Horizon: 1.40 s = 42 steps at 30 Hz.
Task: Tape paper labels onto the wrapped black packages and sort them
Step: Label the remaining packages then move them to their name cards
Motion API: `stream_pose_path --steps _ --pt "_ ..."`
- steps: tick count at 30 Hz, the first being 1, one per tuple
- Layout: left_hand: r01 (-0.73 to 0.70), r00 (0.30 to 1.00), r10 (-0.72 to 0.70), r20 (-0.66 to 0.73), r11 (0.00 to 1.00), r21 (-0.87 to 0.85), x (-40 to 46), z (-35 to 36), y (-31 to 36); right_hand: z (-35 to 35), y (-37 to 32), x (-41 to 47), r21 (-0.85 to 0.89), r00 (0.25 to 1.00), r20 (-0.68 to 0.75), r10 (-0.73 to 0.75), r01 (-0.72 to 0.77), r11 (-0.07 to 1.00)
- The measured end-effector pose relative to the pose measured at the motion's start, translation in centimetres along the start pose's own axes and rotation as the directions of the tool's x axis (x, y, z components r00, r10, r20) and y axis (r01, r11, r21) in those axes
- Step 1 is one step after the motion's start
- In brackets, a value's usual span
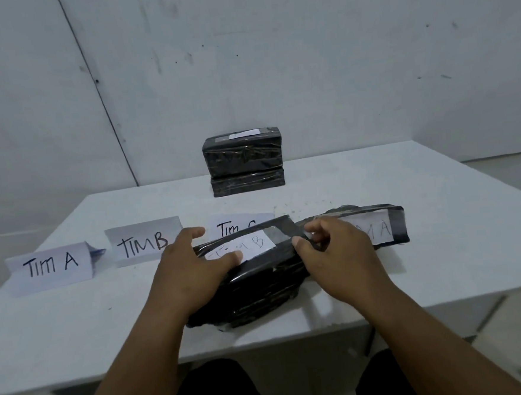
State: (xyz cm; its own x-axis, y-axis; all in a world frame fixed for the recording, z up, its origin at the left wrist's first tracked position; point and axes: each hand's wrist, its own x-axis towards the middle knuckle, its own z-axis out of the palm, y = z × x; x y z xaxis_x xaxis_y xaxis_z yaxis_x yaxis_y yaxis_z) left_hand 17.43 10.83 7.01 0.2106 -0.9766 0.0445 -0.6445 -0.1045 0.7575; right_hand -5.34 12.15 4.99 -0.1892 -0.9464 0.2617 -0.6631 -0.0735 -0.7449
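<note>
The front package (pixel 253 287) is lying on the bench (pixel 77 327) directly under both hands, its long axis running left to right, tilting away. The left hand (pixel 193 273) is spreading flat, thumb pressing the paper label (pixel 256 244), reading roughly "TIM B". The right hand (pixel 337 253) is pinching the package's right edge. Behind, folded cards are reading "TIM A" (pixel 51 264), "TIM B" (pixel 142 242), "Tim C" (pixel 233 228); the neighbouring package (pixel 378 226) is showing a faint "A".
</note>
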Motion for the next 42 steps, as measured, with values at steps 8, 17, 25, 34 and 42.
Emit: stream_pose_path --steps 8,17,25,34,42 --pt "0.037 0.999 -0.037 0.010 0.998 -0.049 0.3 -0.3 -1.0 -0.5 -0.2 3.3 0.026 0.998 0.050 -0.027 0.026 0.999" --pt "0.104 0.994 -0.106 0.008 0.958 -0.267 -0.4 0.0 -1.6 0.3 -0.3 3.1 0.043 0.999 0.035 -0.026 0.024 0.999" --pt "0.317 0.945 -0.293 0.145 0.712 -0.626 -1.9 0.9 -3.4 1.3 -0.4 0.5 0.171 0.935 0.280 0.218 -0.272 0.947" --pt "0.270 0.959 -0.246 0.139 0.653 -0.708 -2.8 1.0 -3.9 1.9 -1.2 -0.3 0.522 0.886 0.369 0.282 -0.449 0.725" --pt "0.136 0.986 -0.162 0.025 0.722 -0.678 -4.0 -0.9 -3.2 2.4 -2.2 -1.7 0.588 0.931 0.279 0.237 -0.361 0.724"
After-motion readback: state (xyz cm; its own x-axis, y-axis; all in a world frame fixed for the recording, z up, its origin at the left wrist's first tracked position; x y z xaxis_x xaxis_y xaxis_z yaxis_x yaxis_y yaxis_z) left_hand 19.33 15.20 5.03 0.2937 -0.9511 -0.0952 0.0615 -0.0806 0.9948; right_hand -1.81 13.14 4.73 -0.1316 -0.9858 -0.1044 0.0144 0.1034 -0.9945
